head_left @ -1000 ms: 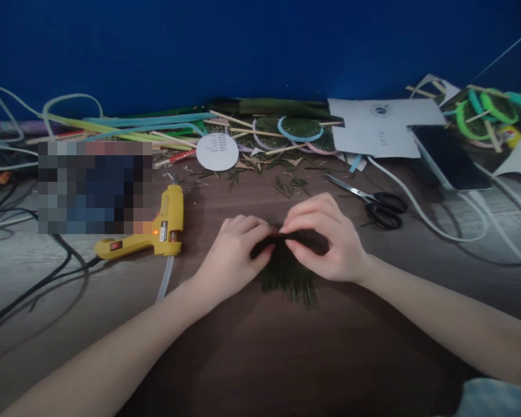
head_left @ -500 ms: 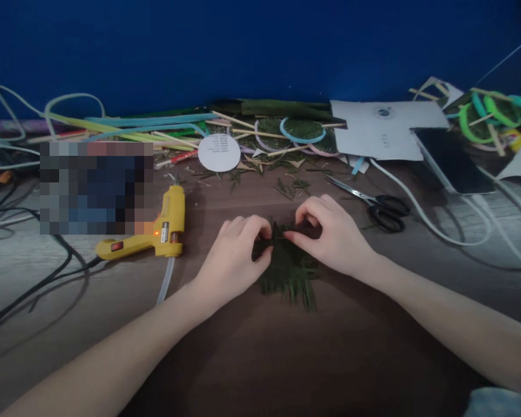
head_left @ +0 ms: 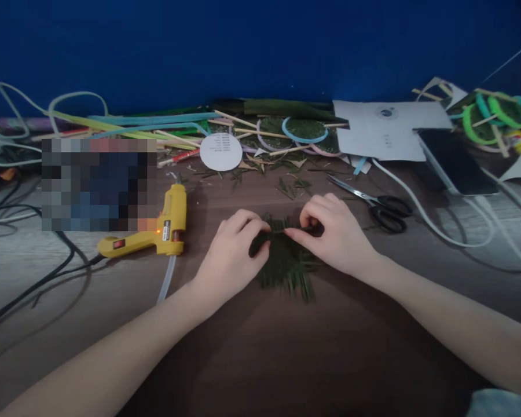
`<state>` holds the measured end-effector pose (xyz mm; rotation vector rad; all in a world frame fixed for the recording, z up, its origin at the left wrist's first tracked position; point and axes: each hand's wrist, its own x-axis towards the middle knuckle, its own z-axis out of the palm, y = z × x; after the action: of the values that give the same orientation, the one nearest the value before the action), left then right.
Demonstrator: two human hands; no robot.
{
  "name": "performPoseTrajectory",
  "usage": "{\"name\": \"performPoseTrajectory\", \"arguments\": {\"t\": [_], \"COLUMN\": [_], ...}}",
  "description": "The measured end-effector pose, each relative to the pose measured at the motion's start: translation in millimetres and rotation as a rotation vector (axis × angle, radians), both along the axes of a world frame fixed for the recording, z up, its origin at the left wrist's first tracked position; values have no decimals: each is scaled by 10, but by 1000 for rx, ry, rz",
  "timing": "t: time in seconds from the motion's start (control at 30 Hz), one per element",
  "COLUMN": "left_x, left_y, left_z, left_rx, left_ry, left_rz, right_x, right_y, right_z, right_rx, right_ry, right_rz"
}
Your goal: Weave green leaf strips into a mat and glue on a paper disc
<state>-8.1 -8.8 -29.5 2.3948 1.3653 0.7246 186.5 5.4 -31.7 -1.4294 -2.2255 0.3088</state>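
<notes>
Greenery (head_left: 286, 263), dark and fringed with narrow strips along its near edge, lies on the worktop (head_left: 286, 359) in front of you, between your two hands. Your left hand (head_left: 234, 249) is at its upper left side, bent fingers above and thumb below, closed on that edge. Your right hand (head_left: 336, 237) comes in from the other side: the thumb tip touches the upper edge near the middle, and the index finger curls just above it; you cannot tell from here whether they pinch a strip. The hands are apart, with the fringe hanging towards you below them.

Just past the upper edge, loose green scraps (head_left: 290, 188) lie scattered. Near your right hand, on its far side, are scissors (head_left: 372, 201) with black handles. To the left of your left hand lies a yellow glue gun (head_left: 173, 214), its small light lit, nozzle pointing away from you, and a clear glue stick (head_left: 167, 281) protruding from its rear towards your left forearm. Farther off are a round white card (head_left: 220, 155), white paper (head_left: 373, 136) and, at the right, a phone (head_left: 458, 162).
</notes>
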Motion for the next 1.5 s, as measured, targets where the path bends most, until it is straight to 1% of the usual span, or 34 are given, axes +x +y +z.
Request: {"name": "performPoseTrajectory", "arguments": {"t": [0.1,0.27,0.47,0.73,0.9,1.07,1.23,1.3,1.37,1.5], "left_x": [3,7,0,7,21,30,23,19,21,37], "left_y": [0,3,10,21,27,20,15,17,18,17], "left_z": [1,29,45,54,67,73,67,65,65,72], "left_rx": [4,1,-9,-106,-129,-104,-39,-38,-47,-75], "left_ry": [8,87,111,66,71,110,177,185,174,130], "left_rz": [1,11,-28,-6,9,-29,-65,-73,-60,-33], "right_x": [-2,-2,-8,-3,-7,-74,-166,-181,-181,-170], "right_y": [-6,-2,16,20,7,-57,-101,-95,-75,-24], "right_z": [4,3,24,5,80,166,180,171,150,70], "right_rx": [-21,-69,-100,-93,-49,-50,-25,-40,-58,-48], "right_ry": [48,58,78,81,165,265,300,310,322,261], "right_rz": [19,33,21,23,29,119,232,265,245,93]}}
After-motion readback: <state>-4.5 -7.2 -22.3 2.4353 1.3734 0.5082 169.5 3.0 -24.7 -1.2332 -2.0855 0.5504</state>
